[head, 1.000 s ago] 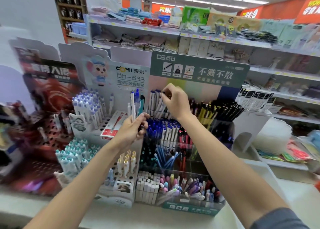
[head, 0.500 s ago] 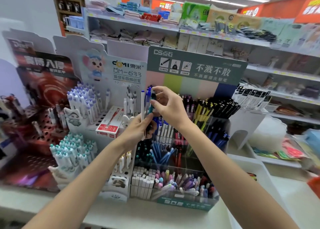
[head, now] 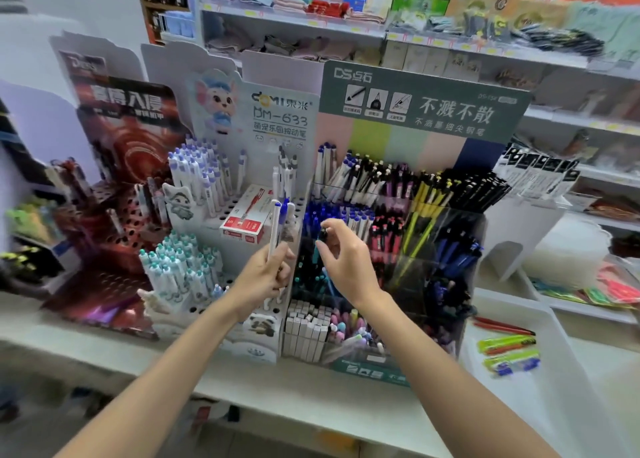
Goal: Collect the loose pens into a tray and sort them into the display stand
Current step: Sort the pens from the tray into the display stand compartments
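- Pens (head: 278, 222), a small bunch with white and blue barrels, stand upright in the left hand (head: 263, 279). Its fingers are curled round their lower ends. Held like this, they look like a ready stock for the other hand to draw from.
- The right hand (head: 346, 260) pinches the top of a teal pen (head: 320, 237) between thumb and fingertips. It holds the pen over the clear compartment of teal pens (head: 306, 275) in the display stand (head: 408, 146). Gripping the cap end lets the tip go down first among its like.
- Each compartment seems to hold one kind, which is probably why this pen goes here and not with the blue pens (head: 325, 213) just behind.
- A white tray (head: 519, 409) lies to the right of the stand, holding red pens (head: 502, 326) and yellow-green pens (head: 507, 348). It sits close enough that they can be reached for later sorting.
- Sorting looks partway done, with loose pens left both in the hand and in the tray.
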